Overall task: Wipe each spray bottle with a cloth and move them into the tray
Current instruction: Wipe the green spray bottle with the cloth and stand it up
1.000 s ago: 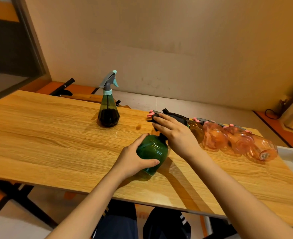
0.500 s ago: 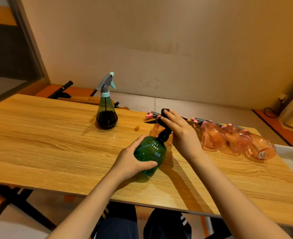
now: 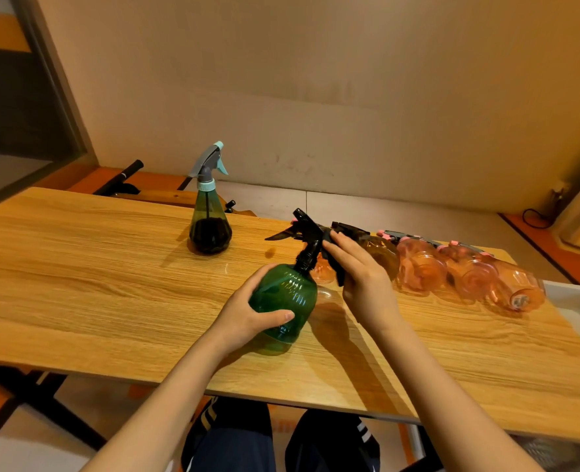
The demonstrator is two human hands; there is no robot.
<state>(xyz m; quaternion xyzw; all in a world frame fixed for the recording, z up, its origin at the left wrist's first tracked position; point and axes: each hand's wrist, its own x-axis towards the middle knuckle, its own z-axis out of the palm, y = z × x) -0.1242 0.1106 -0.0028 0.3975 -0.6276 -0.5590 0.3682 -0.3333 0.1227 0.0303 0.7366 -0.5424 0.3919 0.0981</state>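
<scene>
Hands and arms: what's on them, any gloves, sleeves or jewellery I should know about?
Both are bare: no gloves on the left hand or right hand, and no sleeves show on either forearm up to the frame edge. No watch, ring or bracelet is visible. The fingers are uncovered, with short nails.

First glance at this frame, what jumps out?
The round green spray bottle at the table's near middle, tilted, with the left hand gripping its body and the right hand pressing a dark cloth against its black neck. Behind that hand, a row of pink bottles lies on its side, running right toward the white tray. Further left, a cone-shaped bottle with a teal nozzle stands upright alone.
</scene>
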